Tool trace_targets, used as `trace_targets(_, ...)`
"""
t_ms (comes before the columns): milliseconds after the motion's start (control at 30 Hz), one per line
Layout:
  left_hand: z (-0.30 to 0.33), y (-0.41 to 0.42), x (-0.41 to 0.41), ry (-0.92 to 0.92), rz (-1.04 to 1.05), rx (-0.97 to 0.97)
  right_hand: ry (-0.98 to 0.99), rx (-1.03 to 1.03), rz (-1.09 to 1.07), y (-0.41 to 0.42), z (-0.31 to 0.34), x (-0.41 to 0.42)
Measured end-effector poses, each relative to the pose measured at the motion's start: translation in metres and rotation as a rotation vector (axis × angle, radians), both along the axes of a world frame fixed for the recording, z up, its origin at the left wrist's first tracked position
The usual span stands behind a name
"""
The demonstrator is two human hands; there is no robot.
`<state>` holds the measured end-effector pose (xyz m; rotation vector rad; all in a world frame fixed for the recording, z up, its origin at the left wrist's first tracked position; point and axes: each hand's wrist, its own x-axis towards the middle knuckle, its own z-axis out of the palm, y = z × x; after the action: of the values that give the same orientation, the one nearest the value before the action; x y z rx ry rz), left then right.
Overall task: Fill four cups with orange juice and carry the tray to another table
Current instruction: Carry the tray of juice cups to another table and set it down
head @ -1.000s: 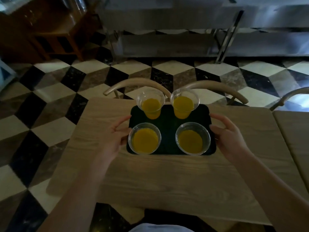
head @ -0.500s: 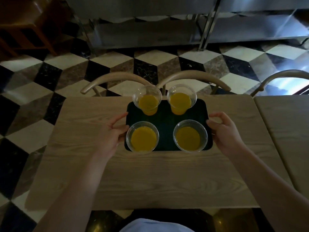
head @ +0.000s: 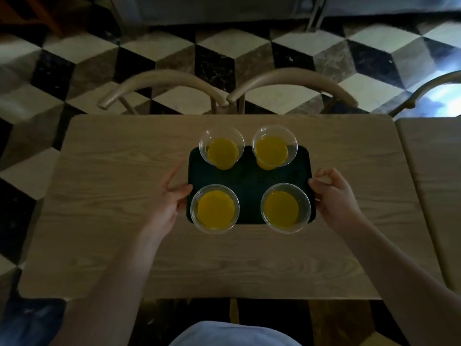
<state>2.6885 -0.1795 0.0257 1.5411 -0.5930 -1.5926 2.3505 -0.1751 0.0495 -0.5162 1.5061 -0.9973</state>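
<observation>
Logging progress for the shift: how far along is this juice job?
Done: all four clear plastic cups hold orange juice on the dark rectangular tray. In hand: left hand and right hand grip the tray's sides over the light wooden table. Left: letting go.

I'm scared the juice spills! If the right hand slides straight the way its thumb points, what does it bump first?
Probably the near-right cup: the right hand grips the tray edge beside it.
</observation>
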Motion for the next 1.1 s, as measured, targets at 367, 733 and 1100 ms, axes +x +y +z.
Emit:
trace_targets(367, -0.107, 0.013, -0.017, -0.068, 0.022, 0.115, 0.005, 0.109, 0.003, 0.011, -0.108, -0.016)
trace_targets(733, -0.134, 0.016, -0.019, -0.13, 0.038, 0.162, 0.09, 0.149, 0.029, 0.013, -0.144, -0.011)
trace_targets(1100, -0.142, 0.007, -0.015, -0.11, 0.023, 0.17, 0.137, 0.198, 0.058, 0.008, -0.158, -0.015)
